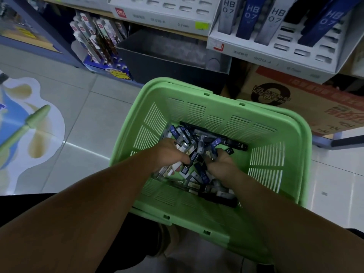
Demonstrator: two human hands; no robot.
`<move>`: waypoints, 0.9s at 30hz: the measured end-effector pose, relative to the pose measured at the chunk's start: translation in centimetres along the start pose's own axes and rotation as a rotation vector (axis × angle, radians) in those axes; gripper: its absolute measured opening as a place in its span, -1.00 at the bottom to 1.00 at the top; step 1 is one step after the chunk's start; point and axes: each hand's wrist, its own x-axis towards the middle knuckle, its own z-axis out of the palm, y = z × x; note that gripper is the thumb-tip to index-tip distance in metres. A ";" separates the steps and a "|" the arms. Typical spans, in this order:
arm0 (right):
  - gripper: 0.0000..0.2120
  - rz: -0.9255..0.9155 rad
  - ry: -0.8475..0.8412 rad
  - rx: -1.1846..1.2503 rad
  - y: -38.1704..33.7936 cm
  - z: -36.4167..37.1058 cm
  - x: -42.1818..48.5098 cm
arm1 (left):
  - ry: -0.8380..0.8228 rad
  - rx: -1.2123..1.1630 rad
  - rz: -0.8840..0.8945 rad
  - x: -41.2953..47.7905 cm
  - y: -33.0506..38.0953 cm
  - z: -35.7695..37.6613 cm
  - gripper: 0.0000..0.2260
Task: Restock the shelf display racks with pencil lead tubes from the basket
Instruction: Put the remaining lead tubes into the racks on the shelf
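Dozens of pencil lead tubes (199, 146) are lying loose and crossed over one another in the bottom of the green basket (275, 123), and we are reaching into that heap with both hands. Our left grip (169, 152) is curling round a few tubes at the heap's left side, with the thumb pressing across them. Our right grip (222, 162) is sitting half buried among the tubes with its fingers hidden, so we cannot tell whether it is holding anything or lying wide.

We are judging the main risk to be a messy handful. The tubes are pointing every way, so a bundle lifted like this is likely to fan out. One tube could be slipping free and dropping to the tiled floor (88, 115) or beside the cardboard box (315, 103) under the shelf. The tubes are looking smooth and hard, which is making a loose squeeze riskier.

We are also watching for mixed stock. Blue, black and pale tubes are lying together, while the display rack (266, 56) on the right is keeping its standing tubes (250, 18) in separate slots, with empty slots (301, 52) in front. Grabbing without sorting could be putting the wrong kind in a row. We cannot tell what is bearing the basket, so a hard tug might be tipping it.
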 end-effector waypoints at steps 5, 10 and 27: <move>-0.79 -0.026 0.033 0.010 -2.2 -0.9 -0.5 | 0.004 -0.187 0.012 -1.7 1.4 -0.2 -0.32; -0.73 0.051 0.072 0.362 -4.0 -2.4 -2.0 | 0.033 -0.275 0.094 -3.3 2.8 -1.0 -0.02; -0.77 -0.019 -0.154 0.642 -12.0 -6.3 -11.5 | -0.010 -0.412 0.254 -13.0 6.3 -2.2 -0.55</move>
